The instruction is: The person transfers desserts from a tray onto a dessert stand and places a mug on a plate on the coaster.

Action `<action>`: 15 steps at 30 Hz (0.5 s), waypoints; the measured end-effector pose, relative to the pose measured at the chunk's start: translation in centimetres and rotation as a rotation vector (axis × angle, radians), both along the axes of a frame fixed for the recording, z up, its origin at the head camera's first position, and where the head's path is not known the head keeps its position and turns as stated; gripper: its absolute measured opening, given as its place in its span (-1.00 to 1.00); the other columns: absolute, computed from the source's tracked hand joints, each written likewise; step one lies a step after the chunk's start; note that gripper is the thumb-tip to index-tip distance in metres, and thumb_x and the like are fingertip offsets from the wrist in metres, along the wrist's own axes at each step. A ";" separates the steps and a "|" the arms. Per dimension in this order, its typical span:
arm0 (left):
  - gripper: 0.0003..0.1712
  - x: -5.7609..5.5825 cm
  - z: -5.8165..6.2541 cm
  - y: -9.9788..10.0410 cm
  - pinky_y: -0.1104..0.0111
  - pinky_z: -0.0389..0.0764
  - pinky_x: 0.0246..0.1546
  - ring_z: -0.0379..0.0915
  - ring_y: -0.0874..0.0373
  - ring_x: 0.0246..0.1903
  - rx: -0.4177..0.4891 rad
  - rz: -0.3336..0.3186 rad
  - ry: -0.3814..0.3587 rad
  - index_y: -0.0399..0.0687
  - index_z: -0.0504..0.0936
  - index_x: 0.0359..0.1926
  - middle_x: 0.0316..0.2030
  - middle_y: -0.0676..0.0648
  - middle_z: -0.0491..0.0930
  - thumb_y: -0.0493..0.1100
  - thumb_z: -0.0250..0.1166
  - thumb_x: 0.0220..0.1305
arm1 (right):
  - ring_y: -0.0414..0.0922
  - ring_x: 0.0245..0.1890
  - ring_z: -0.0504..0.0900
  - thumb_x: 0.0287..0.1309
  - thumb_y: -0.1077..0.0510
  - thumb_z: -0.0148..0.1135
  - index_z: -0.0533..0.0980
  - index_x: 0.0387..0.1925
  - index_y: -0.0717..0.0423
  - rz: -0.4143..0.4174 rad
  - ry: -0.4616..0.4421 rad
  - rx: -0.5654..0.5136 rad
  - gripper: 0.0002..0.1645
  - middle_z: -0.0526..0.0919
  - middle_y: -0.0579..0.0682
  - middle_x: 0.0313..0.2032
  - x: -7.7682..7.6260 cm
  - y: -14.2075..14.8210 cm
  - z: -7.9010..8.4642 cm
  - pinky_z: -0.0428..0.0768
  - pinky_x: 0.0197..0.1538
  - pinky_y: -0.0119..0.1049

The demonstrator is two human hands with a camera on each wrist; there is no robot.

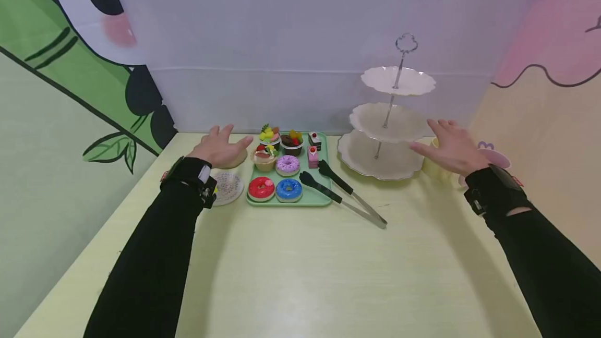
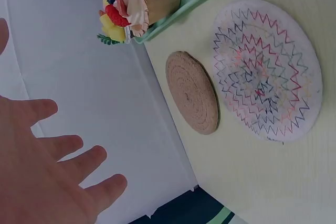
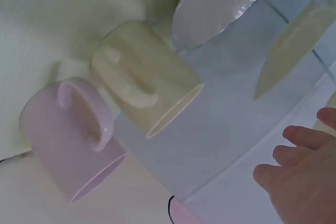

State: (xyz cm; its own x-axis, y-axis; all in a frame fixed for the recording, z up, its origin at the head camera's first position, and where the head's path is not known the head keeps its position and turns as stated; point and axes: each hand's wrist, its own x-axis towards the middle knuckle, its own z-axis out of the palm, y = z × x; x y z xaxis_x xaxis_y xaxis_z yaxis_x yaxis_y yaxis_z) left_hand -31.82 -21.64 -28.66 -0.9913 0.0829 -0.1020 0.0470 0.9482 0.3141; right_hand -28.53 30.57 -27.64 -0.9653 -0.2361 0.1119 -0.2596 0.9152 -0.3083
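My left hand (image 1: 220, 149) is spread with fingers straight, holding nothing, above two round coasters left of the tray. One coaster is white with coloured zigzag rings (image 2: 268, 72); the other is a brown woven coaster (image 2: 191, 93). My right hand (image 1: 451, 145), fingers extended and nothing in them, hovers beside a white three-tier cake stand (image 1: 354, 155). A cream-yellow mug (image 3: 157, 66) and a pink mug (image 3: 58, 135) stand below it, partly hidden by the hand in the head view. Black-tipped metal tongs (image 1: 324, 189) lie with their tips over the green tray's (image 1: 319, 201) right edge.
The tray holds toy sweets: a red donut (image 1: 255, 186), a blue donut (image 1: 283, 192), a purple donut (image 1: 287, 159), several fruit-topped cupcakes (image 1: 292, 145), a pink cake slice (image 1: 313, 158) and a dark cake slice (image 1: 314, 142). A printed cloth (image 1: 281, 40) hangs behind the table.
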 end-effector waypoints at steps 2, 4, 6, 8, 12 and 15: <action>0.14 0.0 0.0 0.1 -0.38 -0.01 0.34 -0.18 -0.55 0.45 0.015 -0.014 0.016 -0.24 -0.17 0.60 0.52 -0.52 -0.22 0.54 -0.28 0.40 | 0.44 0.52 -0.23 0.40 -0.37 0.00 -0.15 0.57 0.34 0.014 0.028 -0.035 0.14 -0.11 0.50 0.51 0.3 -0.8 0.0 -0.23 0.41 0.43; 0.12 0.0 0.1 0.3 -0.36 0.01 0.35 -0.15 -0.52 0.45 0.031 -0.022 0.029 -0.25 -0.13 0.59 0.51 -0.51 -0.17 0.53 -0.26 0.41 | 0.40 0.53 -0.19 0.38 -0.35 0.04 -0.12 0.57 0.32 0.029 0.054 -0.067 0.13 -0.06 0.46 0.52 0.7 -1.7 0.0 -0.19 0.42 0.40; 0.10 0.0 0.1 0.5 -0.35 0.02 0.35 -0.13 -0.49 0.46 0.058 -0.029 0.034 -0.26 -0.11 0.59 0.51 -0.50 -0.14 0.51 -0.24 0.43 | 0.36 0.54 -0.17 0.37 -0.34 0.07 -0.09 0.58 0.30 0.046 0.079 -0.082 0.12 -0.03 0.42 0.53 1.0 -2.6 0.0 -0.16 0.44 0.37; 0.09 0.0 0.0 0.8 -0.34 0.01 0.36 -0.13 -0.47 0.47 0.092 -0.039 0.031 -0.27 -0.09 0.59 0.51 -0.49 -0.14 0.49 -0.22 0.44 | 0.33 0.55 -0.15 0.36 -0.33 0.10 -0.07 0.58 0.28 0.063 0.098 -0.100 0.11 0.00 0.38 0.54 1.2 -3.5 0.1 -0.14 0.46 0.33; 0.05 0.2 -0.2 1.5 -0.29 0.02 0.39 -0.14 -0.39 0.50 0.177 -0.070 0.024 -0.30 -0.04 0.57 0.52 -0.46 -0.10 0.46 -0.21 0.47 | 0.31 0.54 -0.08 0.35 -0.31 0.15 -0.02 0.57 0.27 0.091 0.131 -0.099 0.10 0.05 0.35 0.53 1.4 -5.1 0.3 -0.09 0.48 0.28; 0.02 0.5 -0.5 2.3 -0.27 0.08 0.39 -0.10 -0.36 0.49 0.233 -0.081 0.007 -0.32 0.02 0.55 0.51 -0.44 -0.06 0.43 -0.19 0.49 | 0.32 0.51 0.00 0.34 -0.27 0.20 0.03 0.55 0.29 0.109 0.153 -0.105 0.07 0.11 0.36 0.50 1.6 -6.1 0.2 -0.02 0.47 0.25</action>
